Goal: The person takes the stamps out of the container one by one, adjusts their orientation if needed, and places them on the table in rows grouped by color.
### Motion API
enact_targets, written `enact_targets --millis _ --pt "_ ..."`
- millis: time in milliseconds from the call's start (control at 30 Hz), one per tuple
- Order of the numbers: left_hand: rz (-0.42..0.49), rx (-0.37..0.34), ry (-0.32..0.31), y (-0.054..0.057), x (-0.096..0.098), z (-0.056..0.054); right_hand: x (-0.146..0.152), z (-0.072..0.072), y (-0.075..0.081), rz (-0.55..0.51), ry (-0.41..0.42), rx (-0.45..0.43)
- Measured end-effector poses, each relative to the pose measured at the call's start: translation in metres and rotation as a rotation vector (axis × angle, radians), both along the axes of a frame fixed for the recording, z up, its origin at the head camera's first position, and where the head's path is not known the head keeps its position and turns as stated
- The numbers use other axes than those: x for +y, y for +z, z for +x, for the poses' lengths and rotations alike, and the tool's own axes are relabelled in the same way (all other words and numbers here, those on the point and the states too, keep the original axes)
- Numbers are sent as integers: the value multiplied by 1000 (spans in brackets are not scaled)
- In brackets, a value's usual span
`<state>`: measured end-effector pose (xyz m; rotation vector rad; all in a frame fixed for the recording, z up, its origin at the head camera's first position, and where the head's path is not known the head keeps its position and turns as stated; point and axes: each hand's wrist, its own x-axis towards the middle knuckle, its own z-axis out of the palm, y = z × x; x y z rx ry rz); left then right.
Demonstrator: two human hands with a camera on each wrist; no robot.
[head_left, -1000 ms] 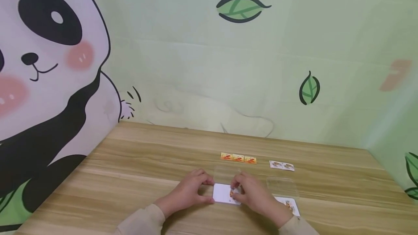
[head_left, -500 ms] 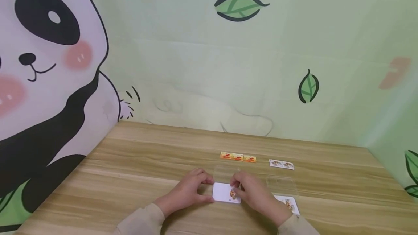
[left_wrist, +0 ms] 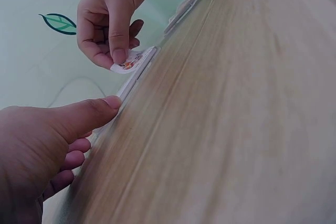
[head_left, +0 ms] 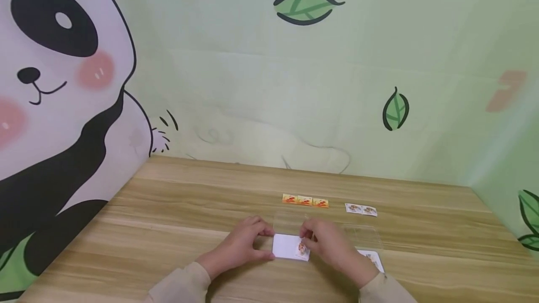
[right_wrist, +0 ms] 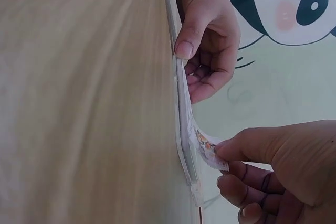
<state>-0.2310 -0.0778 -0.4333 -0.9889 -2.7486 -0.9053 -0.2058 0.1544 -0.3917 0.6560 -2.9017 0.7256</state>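
Observation:
A clear plastic box [left_wrist: 137, 76] holding white sheets [head_left: 284, 246] lies before me on the table. My left hand [head_left: 245, 242] grips its left end, with the thumb at the near corner and fingers at the far one. At the right end, my right hand [head_left: 330, 249] pinches the edge of a small printed sticker [head_left: 302, 248] between thumb and finger. Both wrist views show the sticker [right_wrist: 206, 147] bent upward off the white surface. Its inner side still meets the sheets; the right hand [right_wrist: 278, 174] hides part of the outer edge.
Three yellow-and-red stickers [head_left: 305, 200] lie in a row behind the box, with two white printed ones [head_left: 361, 209] to their right. A second clear box with white sheets [head_left: 372, 259] sits partly behind my right forearm. Printed fabric [head_left: 219, 60] walls the wooden table [head_left: 189, 186].
My right hand has shifted slightly right relative to the box, and more of the sticker's picture shows. The left hand keeps its hold on the box. The head view has turned slightly.

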Motion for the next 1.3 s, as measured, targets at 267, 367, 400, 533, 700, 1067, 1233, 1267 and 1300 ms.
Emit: enact_targets --millis 267,367,400,533,700,1067,1233,1267,1300 --pt "-9 17 -3 1 0 -1 6 -2 5 -59 27 -45" --pt "-2 14 -6 2 0 -1 9 -4 7 -95 48 -69" --pt "-4 12 -5 2 -1 -1 10 -5 8 -104 56 -74" --pt "-8 -6 1 3 -1 0 14 -6 11 -149 86 -99" --pt "-11 -25 6 3 -1 1 18 -6 16 -200 105 -136" --pt "-15 -29 0 3 0 1 34 -8 22 -358 116 -250" --pt "-8 -38 1 4 0 2 40 -10 25 -340 78 -228" --pt "-8 -38 1 4 0 2 42 -10 26 -342 67 -230" --pt "-7 -39 1 4 0 3 43 -10 27 -344 56 -233"
